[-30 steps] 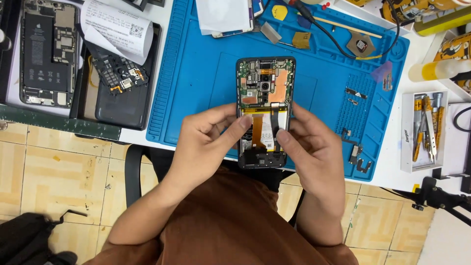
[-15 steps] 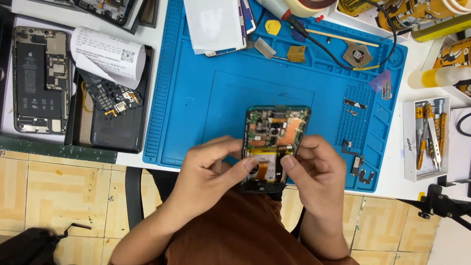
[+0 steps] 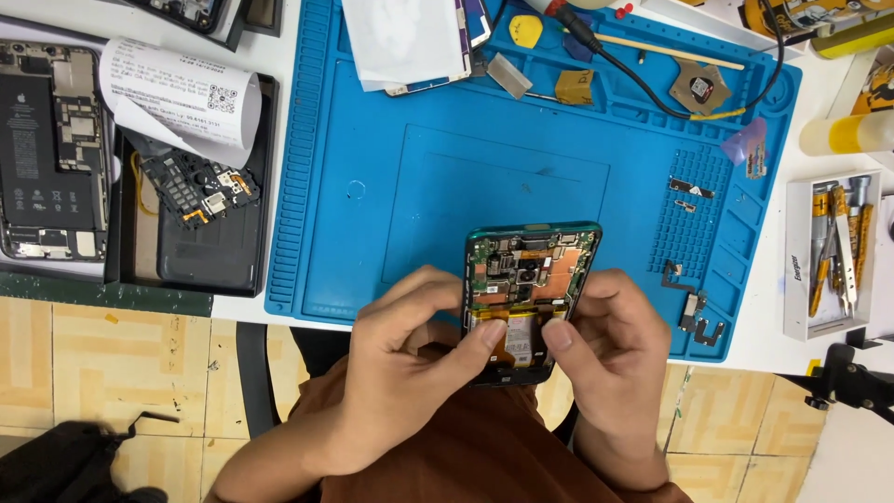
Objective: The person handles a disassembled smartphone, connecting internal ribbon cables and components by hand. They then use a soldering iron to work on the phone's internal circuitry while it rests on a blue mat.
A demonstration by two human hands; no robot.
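An opened phone [image 3: 527, 270] with its back cover off shows a green circuit board, copper shielding and an orange-taped battery. I hold it over the near edge of the blue repair mat [image 3: 400, 177]. My left hand [image 3: 410, 363] grips its left side, thumb pressed on the battery area. My right hand [image 3: 605, 354] grips the right side, thumb tip also on the battery. The phone's lower end is hidden behind my thumbs.
A black tray [image 3: 186, 242] with a loose board and a curled paper slip [image 3: 177, 98] lies left. Another opened phone [image 3: 47, 158] is at far left. Small parts [image 3: 694, 312] sit on the mat's right; a tool box [image 3: 829, 251] stands further right.
Both hands have drawn the phone nearer to my body, and my thumbs have shifted onto the battery area. The camera view has also moved in closer.
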